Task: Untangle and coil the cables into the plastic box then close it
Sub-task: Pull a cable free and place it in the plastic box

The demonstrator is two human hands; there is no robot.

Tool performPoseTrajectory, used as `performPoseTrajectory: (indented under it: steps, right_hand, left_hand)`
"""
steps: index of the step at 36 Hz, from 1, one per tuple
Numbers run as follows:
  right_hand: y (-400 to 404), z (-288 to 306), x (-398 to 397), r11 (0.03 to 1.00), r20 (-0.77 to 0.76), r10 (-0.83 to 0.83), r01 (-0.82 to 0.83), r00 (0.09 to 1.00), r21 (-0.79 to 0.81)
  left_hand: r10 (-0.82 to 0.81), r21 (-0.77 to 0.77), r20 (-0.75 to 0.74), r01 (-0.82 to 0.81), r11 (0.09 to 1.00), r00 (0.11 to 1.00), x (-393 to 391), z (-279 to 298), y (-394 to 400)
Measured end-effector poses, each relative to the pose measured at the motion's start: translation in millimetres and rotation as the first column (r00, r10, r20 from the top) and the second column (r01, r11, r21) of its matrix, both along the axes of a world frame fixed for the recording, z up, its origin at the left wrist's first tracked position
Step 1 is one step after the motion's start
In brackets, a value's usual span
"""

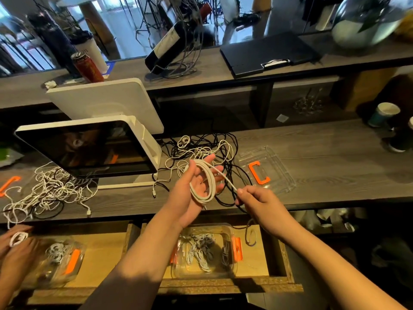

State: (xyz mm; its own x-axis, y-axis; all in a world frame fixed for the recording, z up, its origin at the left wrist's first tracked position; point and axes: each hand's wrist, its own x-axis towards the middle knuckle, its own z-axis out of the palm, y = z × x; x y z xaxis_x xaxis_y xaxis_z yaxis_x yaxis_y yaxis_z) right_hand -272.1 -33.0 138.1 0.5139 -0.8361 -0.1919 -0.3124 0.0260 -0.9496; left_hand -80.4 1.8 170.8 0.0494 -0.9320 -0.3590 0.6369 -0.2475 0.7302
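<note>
My left hand (196, 186) is raised palm-up over the counter, with a white cable coil (202, 183) of a few loops wound around its straight fingers and thumb. My right hand (257, 201) pinches the free strand of that cable, pulled taut from the coil. Behind them lies a tangle of black and white cables (201, 151). The clear plastic box (203, 249) with orange latches sits in the open drawer below and holds several coiled cables. Its clear lid (279, 175) with an orange clip lies on the counter to the right.
A white point-of-sale screen (89, 148) stands at left, with another cable tangle (49, 191) in front of it. Another person's hands (15, 245) hold a white coil at lower left beside a second box (58, 262). Paper cups (383, 115) stand far right.
</note>
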Motion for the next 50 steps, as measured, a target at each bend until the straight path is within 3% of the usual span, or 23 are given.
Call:
performPoseTrajectory:
  steps: [13, 20, 22, 26, 30, 35, 38, 41, 45, 47, 50]
  right_hand:
    - [21, -3, 19, 0.999, -0.05, 0.047, -0.048, 0.998, -0.017]
    - [37, -1, 25, 0.975, -0.235, 0.127, -0.164, 0.964, -0.147]
    - [42, 0, 28, 0.955, -0.289, 0.174, -0.233, 0.941, -0.182]
    - [53, 5, 33, 0.898, -0.379, 0.211, -0.331, 0.901, -0.288]
    - [56, 15, 36, 0.845, -0.42, 0.225, -0.391, 0.879, -0.364]
    - [50, 29, 30, 0.82, -0.417, 0.248, -0.418, 0.875, -0.39]
    - [43, 33, 27, 0.806, -0.367, 0.208, -0.371, 0.907, -0.46]
    - [33, 32, 23, 0.811, -0.269, 0.159, -0.281, 0.95, -0.513]
    - [21, 34, 19, 0.823, -0.213, 0.082, -0.187, 0.973, -0.537]
    - [16, 35, 18, 0.84, -0.217, 0.058, -0.165, 0.974, -0.517]
    - [10, 35, 17, 0.855, -0.217, 0.045, -0.15, 0.975, -0.496]
  left_hand:
    - [0.192, 0.003, -0.089, -0.192, 0.981, 0.977, -16, -6, -11]
    - [0.311, 0.054, -0.022, -0.31, 0.949, 0.95, -15, -17, -14]
    - [0.354, 0.061, 0.047, -0.357, 0.932, 0.934, -13, -18, -14]
    - [0.364, 0.032, 0.329, -0.395, 0.918, 0.872, -12, -21, -13]
    - [0.267, -0.056, 0.655, -0.308, 0.95, 0.706, -17, -24, -8]
    - [0.13, 0.006, 0.801, -0.225, 0.974, 0.585, -18, -21, -2]
    - [-0.066, 0.117, 0.835, -0.059, 0.991, 0.547, -6, -31, 3]
    - [-0.299, 0.255, 0.758, 0.158, 0.954, 0.58, -1, -35, 7]
    - [-0.539, 0.406, 0.481, 0.369, 0.836, 0.692, -7, -23, 18]
    - [-0.603, 0.413, 0.298, 0.469, 0.781, 0.74, -7, -25, 24]
    - [-0.686, 0.354, 0.06, 0.627, 0.694, 0.725, -7, -27, 28]
